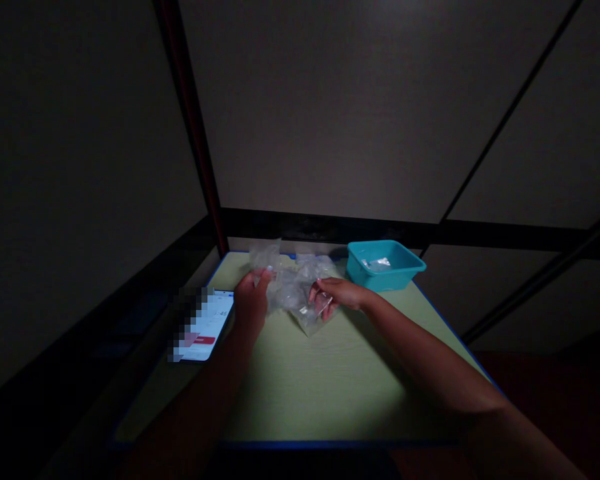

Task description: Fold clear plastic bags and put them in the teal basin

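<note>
Forearms [420,350] over green table [305,393], left fingers [263,277] tight on clear plastic bags [291,293], right fingers [329,311] half-curled against them, hold unclear.

One turquoise tub [390,281] on one counter [300,387]. Left of the tub: one left hand [253,295], one right hand [341,292], several clear plastic bags [291,293] overlapping beyond counting, and, farthest off, one phone [211,323].

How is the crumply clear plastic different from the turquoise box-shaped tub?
Colour: the crumpled clear plastic is see-through; the turquoise box-shaped tub isn't.
Shape: the plastic looks floppy and wrinkled; the tub has straight sides and a rim.
Touch: the left hand and right hand are at the plastic; neither touches the tub.
Both are toward the far side of the pale green table.
</note>
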`<state>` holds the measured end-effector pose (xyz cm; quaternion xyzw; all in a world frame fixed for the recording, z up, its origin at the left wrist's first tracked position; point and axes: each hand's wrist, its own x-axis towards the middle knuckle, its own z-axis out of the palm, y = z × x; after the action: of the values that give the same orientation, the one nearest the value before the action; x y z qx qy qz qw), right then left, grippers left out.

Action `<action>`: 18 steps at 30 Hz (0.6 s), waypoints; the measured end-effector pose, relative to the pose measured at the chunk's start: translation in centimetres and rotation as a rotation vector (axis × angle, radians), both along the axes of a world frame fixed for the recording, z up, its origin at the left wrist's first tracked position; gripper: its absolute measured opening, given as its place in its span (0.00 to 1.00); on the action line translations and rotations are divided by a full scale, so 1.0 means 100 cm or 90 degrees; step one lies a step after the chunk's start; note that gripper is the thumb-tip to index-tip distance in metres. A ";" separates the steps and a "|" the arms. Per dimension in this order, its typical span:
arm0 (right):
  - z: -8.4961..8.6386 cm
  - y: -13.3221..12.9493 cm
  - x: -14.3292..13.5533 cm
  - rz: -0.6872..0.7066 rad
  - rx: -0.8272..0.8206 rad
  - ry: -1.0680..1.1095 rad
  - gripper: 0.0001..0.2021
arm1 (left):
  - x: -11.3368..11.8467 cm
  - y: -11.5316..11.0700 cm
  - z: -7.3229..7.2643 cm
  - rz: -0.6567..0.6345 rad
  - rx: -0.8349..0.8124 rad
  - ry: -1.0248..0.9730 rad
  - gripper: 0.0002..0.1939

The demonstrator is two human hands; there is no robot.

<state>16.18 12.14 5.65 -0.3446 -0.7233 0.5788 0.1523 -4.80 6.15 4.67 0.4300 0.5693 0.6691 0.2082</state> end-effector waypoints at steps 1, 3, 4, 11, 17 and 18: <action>-0.004 0.000 0.001 0.019 -0.025 -0.017 0.29 | -0.001 0.000 0.003 0.001 0.001 -0.056 0.12; -0.011 0.001 0.001 0.031 -0.053 -0.035 0.26 | -0.002 -0.002 0.008 -0.011 0.014 -0.139 0.14; -0.014 0.002 0.000 0.024 -0.056 -0.035 0.25 | -0.002 -0.002 0.010 -0.024 0.018 -0.171 0.15; -0.028 0.028 -0.023 -0.165 0.081 0.018 0.19 | -0.001 -0.001 0.008 -0.124 -0.016 -0.341 0.21; -0.015 0.031 -0.035 -0.340 0.291 0.082 0.15 | 0.000 -0.003 0.009 -0.077 -0.001 -0.230 0.17; -0.008 0.024 -0.035 -0.356 0.327 0.101 0.14 | 0.000 -0.005 0.011 -0.060 0.004 -0.180 0.16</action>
<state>12.69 14.58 4.81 -0.4334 -0.7087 0.3395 0.4413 -4.75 5.66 5.73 0.3584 0.5111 0.7143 0.3164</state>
